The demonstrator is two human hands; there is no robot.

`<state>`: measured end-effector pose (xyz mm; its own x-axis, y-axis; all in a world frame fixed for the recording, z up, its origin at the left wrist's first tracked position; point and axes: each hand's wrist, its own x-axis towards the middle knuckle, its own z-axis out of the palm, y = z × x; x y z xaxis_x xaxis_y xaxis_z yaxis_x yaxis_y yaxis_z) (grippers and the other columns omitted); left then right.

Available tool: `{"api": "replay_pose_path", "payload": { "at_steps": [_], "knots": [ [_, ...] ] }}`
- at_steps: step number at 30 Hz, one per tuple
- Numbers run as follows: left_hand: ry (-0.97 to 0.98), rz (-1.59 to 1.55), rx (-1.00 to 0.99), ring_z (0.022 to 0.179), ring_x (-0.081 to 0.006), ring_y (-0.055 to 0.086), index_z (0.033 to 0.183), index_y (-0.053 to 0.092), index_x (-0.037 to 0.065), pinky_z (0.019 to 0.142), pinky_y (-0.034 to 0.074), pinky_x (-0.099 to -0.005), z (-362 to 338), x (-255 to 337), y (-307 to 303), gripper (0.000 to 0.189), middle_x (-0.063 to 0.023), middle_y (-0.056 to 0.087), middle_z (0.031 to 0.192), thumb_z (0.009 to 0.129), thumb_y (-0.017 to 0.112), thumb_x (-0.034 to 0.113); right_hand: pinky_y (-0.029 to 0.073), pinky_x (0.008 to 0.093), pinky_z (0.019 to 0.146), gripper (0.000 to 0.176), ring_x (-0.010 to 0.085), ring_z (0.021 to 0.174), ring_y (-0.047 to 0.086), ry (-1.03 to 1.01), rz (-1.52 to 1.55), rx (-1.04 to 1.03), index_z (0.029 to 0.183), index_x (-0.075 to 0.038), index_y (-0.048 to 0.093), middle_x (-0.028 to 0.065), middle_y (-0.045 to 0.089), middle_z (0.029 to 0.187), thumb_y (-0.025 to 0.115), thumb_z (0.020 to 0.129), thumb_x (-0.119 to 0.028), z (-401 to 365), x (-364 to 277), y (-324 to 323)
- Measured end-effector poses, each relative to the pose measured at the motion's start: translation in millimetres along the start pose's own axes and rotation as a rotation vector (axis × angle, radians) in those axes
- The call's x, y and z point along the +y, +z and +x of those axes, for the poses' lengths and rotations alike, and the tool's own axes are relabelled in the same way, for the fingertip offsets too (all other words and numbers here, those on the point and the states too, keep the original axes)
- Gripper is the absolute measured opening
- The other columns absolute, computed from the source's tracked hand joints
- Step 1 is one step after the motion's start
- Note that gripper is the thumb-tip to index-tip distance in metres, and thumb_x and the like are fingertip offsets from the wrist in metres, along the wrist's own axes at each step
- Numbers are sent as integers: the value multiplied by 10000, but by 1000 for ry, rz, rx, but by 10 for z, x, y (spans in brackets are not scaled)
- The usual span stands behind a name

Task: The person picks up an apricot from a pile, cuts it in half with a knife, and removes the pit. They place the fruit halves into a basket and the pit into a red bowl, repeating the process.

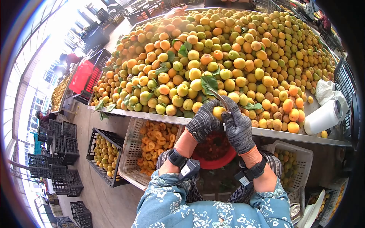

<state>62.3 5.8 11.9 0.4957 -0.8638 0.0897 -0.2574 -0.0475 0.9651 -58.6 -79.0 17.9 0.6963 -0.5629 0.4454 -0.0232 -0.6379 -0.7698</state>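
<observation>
In my left hand (206,122), gloved in grey knit, the fingers close around a yellow apricot (219,113). My right hand (238,128), gloved alike, grips a small knife (219,98), its curved blade pointing up and left past the fruit. Both hands meet at the front edge of a metal table (180,120) heaped with whole apricots (182,90). Beneath the hands sits a red basin (215,164) with dark reddish bits inside. A white crate (130,152) of halved, pitted apricots (156,140) stands below my left wrist.
A black crate (121,141) of whole apricots stands on the floor at left, and a pale crate (308,156) holds more at right. On the table's right end lies a white plastic jug (321,118). Stacked black crates (61,171) line the far left. A person's hand (175,11) shows across the pile.
</observation>
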Motion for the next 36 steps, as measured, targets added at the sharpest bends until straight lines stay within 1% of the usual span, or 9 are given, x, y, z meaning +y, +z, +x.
{"api": "replay_pose_path", "payload": {
  "at_steps": [5,7,8,9,11,15,19,24,36],
  "knots": [
    [-10,262,99,920,-128,592,1095,581,20,802,502,-288,34,-76,48,469,-78,651,1002,689,798,110,503,405,609,325,325,669,631,229,424,33,1195,-50,574,168,646,767,588,890,-160,-9,205,142],
    [2,226,170,903,-268,639,1092,536,-13,814,509,-350,53,-97,98,589,-162,649,980,583,810,95,504,249,734,302,262,815,626,-366,-111,54,1251,-48,534,101,642,968,490,955,-86,11,395,101],
    [38,181,196,895,-195,614,1082,556,3,804,508,-323,68,-62,104,556,-111,645,980,603,821,99,502,232,576,317,176,619,593,148,568,-76,1276,-79,500,50,600,774,478,993,-220,-76,380,160],
    [76,137,223,887,-123,589,1072,576,20,793,508,-296,103,-27,101,524,-60,642,980,622,831,103,502,232,576,317,176,619,593,151,569,-75,1276,-79,500,50,600,774,478,993,-220,-77,402,122],
    [-81,-220,38,877,-95,560,1009,588,45,799,488,-260,118,22,-58,492,-24,619,958,586,837,70,403,237,373,453,103,396,435,622,1877,-589,1357,-126,426,-1,473,584,417,1001,-407,19,252,-147],
    [122,-149,49,868,-110,566,1022,568,38,786,484,-243,108,-2,-8,509,-25,614,945,570,796,-13,304,241,291,561,84,312,313,722,1612,-291,1413,-151,367,-33,350,497,363,983,-511,136,85,-302],
    [-18,-611,22,852,-136,591,1053,562,47,770,515,-282,124,-67,-89,577,-30,610,941,539,812,-32,293,224,299,493,76,317,341,513,1090,-215,1167,-62,545,-17,431,504,388,987,-493,130,3,-381],
    [-28,-488,40,916,-144,607,1106,566,52,804,529,-294,166,-41,-133,678,-51,631,1024,491,843,-13,275,197,349,282,54,391,387,374,735,-84,969,-42,603,-27,466,544,558,956,-320,28,92,-162],
    [65,0,69,944,-140,571,1065,589,58,847,490,-297,65,209,70,568,-37,614,1009,541,801,-4,366,224,488,192,63,543,463,443,715,-62,938,-34,605,-21,517,632,606,919,-225,77,19,-245]
  ]
}}
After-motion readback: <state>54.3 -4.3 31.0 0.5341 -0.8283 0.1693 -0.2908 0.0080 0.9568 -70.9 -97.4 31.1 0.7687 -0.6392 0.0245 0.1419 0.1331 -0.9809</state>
